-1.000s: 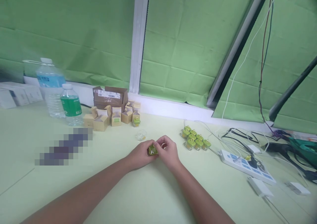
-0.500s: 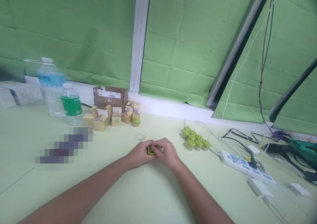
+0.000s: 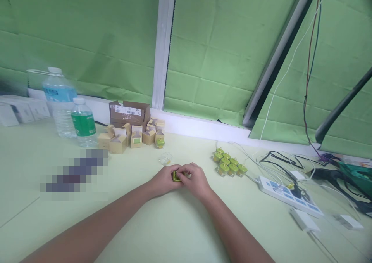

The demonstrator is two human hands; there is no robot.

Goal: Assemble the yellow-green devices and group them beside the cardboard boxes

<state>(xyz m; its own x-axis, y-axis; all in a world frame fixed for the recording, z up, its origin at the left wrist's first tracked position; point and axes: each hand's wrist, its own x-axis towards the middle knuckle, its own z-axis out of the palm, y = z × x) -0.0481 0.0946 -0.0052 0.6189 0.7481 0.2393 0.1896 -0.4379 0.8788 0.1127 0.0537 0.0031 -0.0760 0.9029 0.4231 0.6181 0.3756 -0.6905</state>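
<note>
My left hand (image 3: 163, 181) and my right hand (image 3: 195, 180) meet at the middle of the pale green table (image 3: 162, 232), both closed round one small green-capped jar (image 3: 176, 176). Only its green top shows between the fingers. A small clear piece (image 3: 165, 159) lies on the table just behind my hands. To the right of my right hand stands a cluster of several more green-capped jars (image 3: 229, 163).
Small tan cartons (image 3: 130, 135) and a brown box (image 3: 129, 113) sit at the back left, beside two water bottles (image 3: 83, 122). A white power strip (image 3: 290, 195) with cables and chargers lies at the right. Green blinds hang behind.
My right fingers have curled down over the jar, which is more hidden than a second ago. Both hands stay in the same spot.
</note>
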